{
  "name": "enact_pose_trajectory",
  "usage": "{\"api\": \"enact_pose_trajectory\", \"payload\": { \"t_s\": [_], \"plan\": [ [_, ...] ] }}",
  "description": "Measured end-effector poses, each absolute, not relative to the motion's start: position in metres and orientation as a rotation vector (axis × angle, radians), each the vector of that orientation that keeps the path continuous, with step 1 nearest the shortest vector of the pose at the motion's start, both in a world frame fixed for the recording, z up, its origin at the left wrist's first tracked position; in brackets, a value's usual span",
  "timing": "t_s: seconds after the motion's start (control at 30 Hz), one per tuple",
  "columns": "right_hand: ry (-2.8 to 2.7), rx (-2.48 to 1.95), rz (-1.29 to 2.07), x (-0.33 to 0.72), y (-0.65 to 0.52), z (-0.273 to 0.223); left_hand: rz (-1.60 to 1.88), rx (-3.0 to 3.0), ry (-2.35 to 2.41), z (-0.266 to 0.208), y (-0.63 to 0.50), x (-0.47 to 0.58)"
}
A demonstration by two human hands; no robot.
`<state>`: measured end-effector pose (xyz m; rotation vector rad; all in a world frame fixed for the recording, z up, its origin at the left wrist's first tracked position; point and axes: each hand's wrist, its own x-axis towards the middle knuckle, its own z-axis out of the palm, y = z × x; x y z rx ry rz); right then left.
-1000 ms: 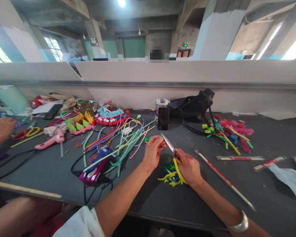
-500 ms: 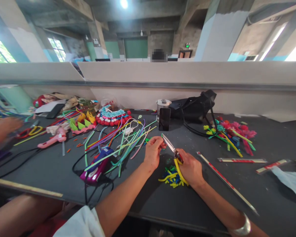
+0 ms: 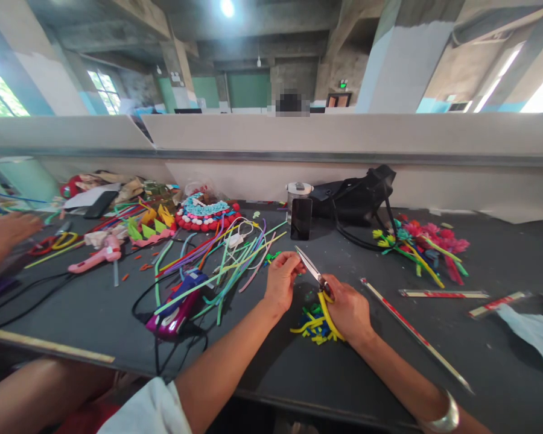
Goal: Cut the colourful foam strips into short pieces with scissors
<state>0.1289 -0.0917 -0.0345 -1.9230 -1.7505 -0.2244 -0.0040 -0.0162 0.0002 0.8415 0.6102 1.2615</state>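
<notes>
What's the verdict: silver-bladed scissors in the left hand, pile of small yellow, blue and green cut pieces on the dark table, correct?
Wrong side: the head view shows the silver-bladed scissors in the right hand. The pile of small yellow, blue and green cut pieces is indeed on the dark table.

Just the one camera here, I see: head-worn, looking from above on the near side of the upright phone (image 3: 301, 219), facing it, tipped down close over the tabletop (image 3: 298, 367), the partition (image 3: 344, 134) beyond that phone
</notes>
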Motion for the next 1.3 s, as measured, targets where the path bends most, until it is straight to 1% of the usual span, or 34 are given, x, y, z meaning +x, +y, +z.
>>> {"api": "enact_pose_trajectory", "payload": {
  "t_s": [0.13, 0.4, 0.97, 1.3],
  "plan": [
    [-1.749, -1.916, -0.2, 0.129, -0.092, -0.034, 1.293, 0.841, 0.649, 0.0015, -0.0157, -0.0036],
    [-1.702, -1.98, -0.271, 0.1302, -0.0915, -0.0317, 1.336, 0.844, 0.73, -0.0016, -0.0122, -0.0043],
    [-1.728, -1.993, -0.194, 0.1285, -0.0918, -0.0293, 1.302, 0.871, 0.71, -0.0013, -0.0146, -0.0044],
    [-1.753, -1.983, -0.204, 0.1261, -0.0929, -0.0307, 1.304, 0.881, 0.674, 0.0002, -0.0163, -0.0044]
  ]
}}
